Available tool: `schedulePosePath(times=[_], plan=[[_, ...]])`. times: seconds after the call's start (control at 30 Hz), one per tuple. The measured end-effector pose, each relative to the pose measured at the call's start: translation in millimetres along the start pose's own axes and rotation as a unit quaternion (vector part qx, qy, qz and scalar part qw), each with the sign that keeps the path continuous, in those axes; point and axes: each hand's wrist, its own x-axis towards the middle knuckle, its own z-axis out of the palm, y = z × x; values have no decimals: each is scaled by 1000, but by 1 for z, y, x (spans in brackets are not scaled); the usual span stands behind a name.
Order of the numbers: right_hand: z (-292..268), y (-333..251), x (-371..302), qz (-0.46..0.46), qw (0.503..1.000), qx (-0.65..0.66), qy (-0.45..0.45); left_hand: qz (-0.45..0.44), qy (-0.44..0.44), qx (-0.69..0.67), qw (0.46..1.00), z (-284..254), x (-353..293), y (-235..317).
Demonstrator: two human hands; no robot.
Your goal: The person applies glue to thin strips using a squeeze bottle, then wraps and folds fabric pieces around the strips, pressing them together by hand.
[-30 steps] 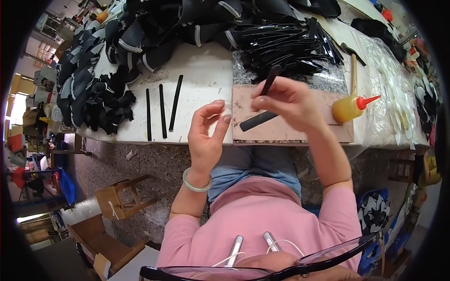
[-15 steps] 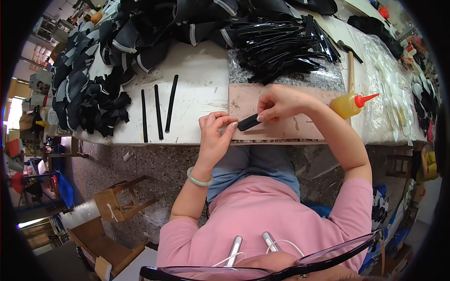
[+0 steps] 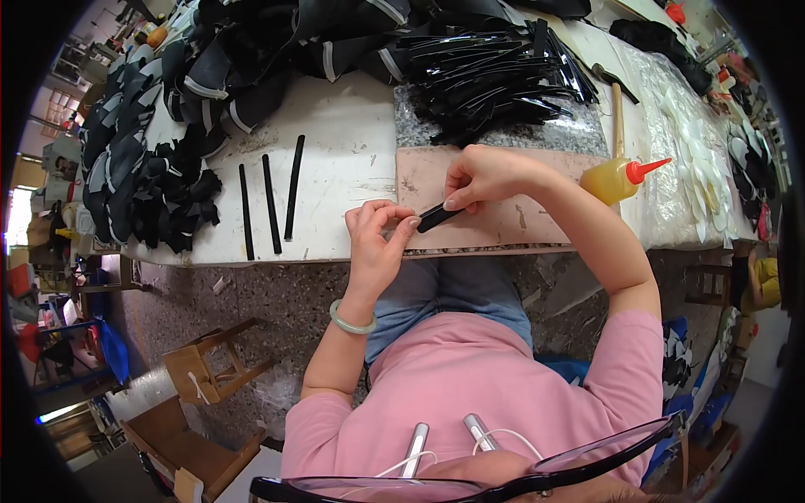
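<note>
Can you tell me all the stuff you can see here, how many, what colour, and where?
black strip: one, black, pinched between both hands over the brown board
brown board: one, light brown, at the table's near edge
finished strips: three, black, side by side on the white table, left of the board
white table: one, white
strip heap: one pile, shiny black, beyond the board
glue bottle: one, yellow with red tip, right of the board
dark pieces: many, black and grey, heaped at the table's left and far side
wooden stool: one, brown, on the floor at left
bangle: one, pale green, on the left wrist
left hand: holds the strip's near end
right hand: holds its far end
</note>
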Motion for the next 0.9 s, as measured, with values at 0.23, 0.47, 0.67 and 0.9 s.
schedulePosePath(times=[0.23, 0.47, 0.67, 0.9], plan=[[-27, 12, -12, 11, 998, -64, 14, 70, 18, 82, 994, 1, 5, 13], [-37, 30, -30, 54, 993, -66, 82, 185, -32, 156, 970, 2, 11, 25], [-28, 27, -24, 73, 976, -179, 102, 283, -76, 230, 928, 21, 21, 43], [-29, 32, -44, 95, 925, -318, 183, 321, -127, 220, 912, 52, 33, 46]])
